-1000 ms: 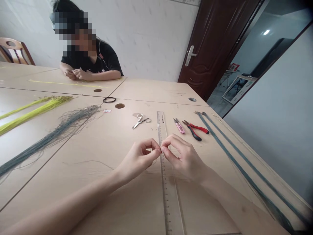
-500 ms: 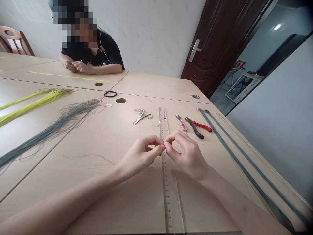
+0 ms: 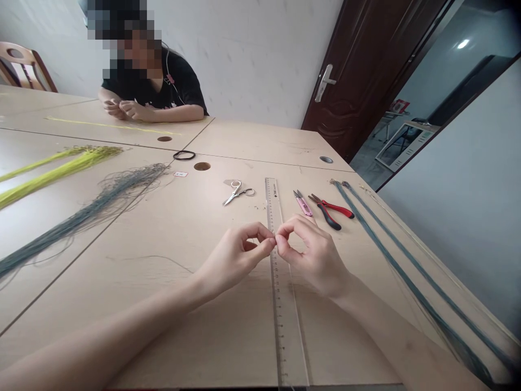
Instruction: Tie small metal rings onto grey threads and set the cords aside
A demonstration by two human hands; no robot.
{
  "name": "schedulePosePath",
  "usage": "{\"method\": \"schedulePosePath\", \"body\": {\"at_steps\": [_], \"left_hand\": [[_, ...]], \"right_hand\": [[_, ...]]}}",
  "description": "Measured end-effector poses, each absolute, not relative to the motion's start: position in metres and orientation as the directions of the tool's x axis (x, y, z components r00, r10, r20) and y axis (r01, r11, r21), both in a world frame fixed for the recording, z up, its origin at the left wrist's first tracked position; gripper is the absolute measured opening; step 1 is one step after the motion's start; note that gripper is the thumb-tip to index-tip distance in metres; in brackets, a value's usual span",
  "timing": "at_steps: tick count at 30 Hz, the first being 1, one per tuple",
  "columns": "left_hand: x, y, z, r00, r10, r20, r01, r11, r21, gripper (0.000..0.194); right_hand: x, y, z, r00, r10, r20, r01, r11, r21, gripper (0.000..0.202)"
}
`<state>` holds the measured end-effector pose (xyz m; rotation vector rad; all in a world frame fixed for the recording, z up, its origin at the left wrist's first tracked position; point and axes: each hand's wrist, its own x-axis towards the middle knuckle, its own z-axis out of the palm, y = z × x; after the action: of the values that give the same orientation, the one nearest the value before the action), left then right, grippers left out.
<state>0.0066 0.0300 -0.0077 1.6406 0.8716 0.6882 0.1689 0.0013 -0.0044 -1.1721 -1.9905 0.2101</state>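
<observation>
My left hand point(image 3: 240, 252) and my right hand point(image 3: 311, 252) meet fingertip to fingertip over a clear ruler point(image 3: 287, 315) that lies lengthwise on the table. Each has thumb and forefinger pinched together. Something tiny, perhaps thin thread, is between the fingertips, too small to make out. Beyond my hands are silver scissors point(image 3: 236, 194), pink thread snips point(image 3: 303, 203) and pliers point(image 3: 330, 210) with red and black handles. A loose dark thread point(image 3: 163, 257) curves on the table near my left wrist.
Grey-blue thread bundles lie at the left point(image 3: 81, 220) and right point(image 3: 391, 255). Yellow-green strands point(image 3: 69, 165) are at the far left. A black ring point(image 3: 184, 155) lies near a table hole point(image 3: 202, 166). Across the table point(image 3: 244, 141), a person point(image 3: 175, 81) rests both forearms on it.
My pinched fingertips have shifted very slightly to the right, still close together over the ruler. The tools and bundles lie as before.
</observation>
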Motion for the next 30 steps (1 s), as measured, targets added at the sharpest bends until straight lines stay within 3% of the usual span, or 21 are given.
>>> {"method": "schedulePosePath", "body": {"at_steps": [6, 13, 30], "left_hand": [[0.0066, 0.0296, -0.0076, 0.56, 0.828, -0.027, 0.126, -0.053, 0.991, 0.023], [0.0067, 0.0304, -0.0093, 0.591, 0.805, -0.044, 0.045, 0.022, 0.999, 0.023], [0.0064, 0.0275, -0.0079, 0.611, 0.791, -0.038, -0.05, 0.087, 0.995, 0.023]], "right_hand": [[0.1701, 0.0027, -0.0049, -0.283, 0.755, 0.592, 0.654, 0.603, -0.457, 0.011], [0.171, 0.0024, -0.0055, -0.238, 0.809, 0.537, 0.575, 0.563, -0.593, 0.01], [0.1708, 0.0008, -0.0044, -0.198, 0.859, 0.473, 0.518, 0.501, -0.693, 0.01]]}}
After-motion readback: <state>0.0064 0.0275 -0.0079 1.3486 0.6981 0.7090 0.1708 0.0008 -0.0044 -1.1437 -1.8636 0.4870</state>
